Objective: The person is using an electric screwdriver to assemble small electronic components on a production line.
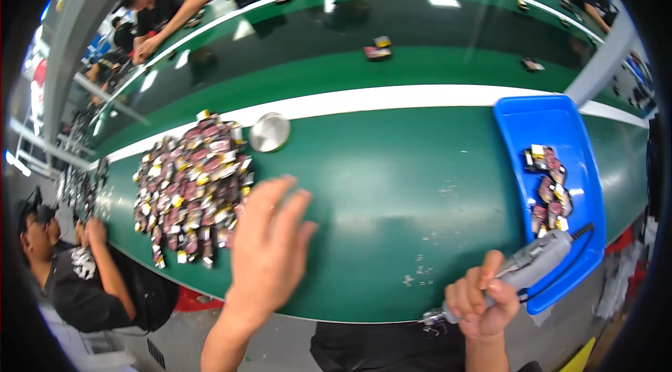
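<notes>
My left hand (269, 246) is over the green bench just right of a big pile of small parts (196, 190) with dark red, black, white and yellow faces. Its fingers are apart and slightly blurred, with nothing visible in them. In my right hand (483, 298), near the front edge, is a grey corded handheld power tool (537, 260). The fingers wrap round its body, and its metal tip points down and left past the bench edge. The tool's rear end and cord overlap a blue tray (553, 295), which holds several of the small parts (549, 190).
A round metal dish (270, 132) stands beside the pile. Small pale scraps (418, 270) lie on the green bench (364, 197). Beyond a white rail (392, 97) runs a green conveyor with a few parts (378, 52). Other people work at the left (80, 277) and far side.
</notes>
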The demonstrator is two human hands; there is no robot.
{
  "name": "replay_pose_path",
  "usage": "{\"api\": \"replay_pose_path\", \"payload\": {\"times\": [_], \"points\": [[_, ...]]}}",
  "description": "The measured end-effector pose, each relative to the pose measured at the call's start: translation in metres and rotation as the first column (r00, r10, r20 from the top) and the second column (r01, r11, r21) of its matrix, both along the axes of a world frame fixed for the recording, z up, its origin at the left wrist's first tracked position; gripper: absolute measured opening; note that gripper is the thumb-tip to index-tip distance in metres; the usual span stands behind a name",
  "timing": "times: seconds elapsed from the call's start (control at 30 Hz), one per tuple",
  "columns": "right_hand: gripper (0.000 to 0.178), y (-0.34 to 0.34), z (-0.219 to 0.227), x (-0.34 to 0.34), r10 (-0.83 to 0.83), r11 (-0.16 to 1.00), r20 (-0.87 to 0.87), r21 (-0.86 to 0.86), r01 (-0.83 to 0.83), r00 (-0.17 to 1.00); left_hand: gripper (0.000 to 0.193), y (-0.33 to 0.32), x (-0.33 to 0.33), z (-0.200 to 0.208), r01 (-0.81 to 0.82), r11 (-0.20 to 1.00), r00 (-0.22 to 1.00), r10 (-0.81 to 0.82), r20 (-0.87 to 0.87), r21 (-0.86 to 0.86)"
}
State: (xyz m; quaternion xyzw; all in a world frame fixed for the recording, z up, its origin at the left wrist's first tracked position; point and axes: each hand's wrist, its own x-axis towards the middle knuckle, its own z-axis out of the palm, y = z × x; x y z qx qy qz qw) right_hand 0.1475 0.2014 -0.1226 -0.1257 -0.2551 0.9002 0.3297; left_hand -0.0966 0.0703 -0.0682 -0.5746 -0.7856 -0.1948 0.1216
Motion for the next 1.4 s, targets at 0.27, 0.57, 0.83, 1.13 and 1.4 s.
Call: {"api": "replay_pose_path", "payload": {"times": [0.27, 0.57, 0.83, 1.13, 1.4], "points": [[0.011, 0.007, -0.001, 0.014, 0.059, 0.998, -0.017, -0.017, -0.06, 0.998, 0.025, 0.126, 0.055, -0.035, 0.443, 0.889, 0.896, -0.443, 0.028, -0.116], [0.01, 0.015, -0.006, 0.017, 0.148, 0.971, -0.17, -0.163, -0.176, 0.974, 0.014, 0.143, 0.049, -0.044, 0.48, 0.874, 0.874, -0.484, -0.038, -0.075], [0.011, 0.014, -0.007, 0.017, 0.162, 0.96, -0.167, -0.202, -0.195, 0.973, 0.02, 0.081, 0.038, -0.026, 0.259, 0.965, 0.916, -0.233, 0.328, -0.039], [0.011, 0.015, 0.001, 0.01, 0.105, 0.987, -0.032, -0.116, -0.108, 0.994, 0.018, 0.018, 0.04, -0.035, 0.161, 0.973, 0.891, -0.216, 0.4, 0.167], [0.01, 0.006, 0.001, 0.006, 0.037, 0.997, 0.069, -0.063, -0.033, 0.997, 0.016, -0.019, 0.041, -0.042, -0.069, 0.976, 0.791, -0.073, 0.607, 0.207]]}}
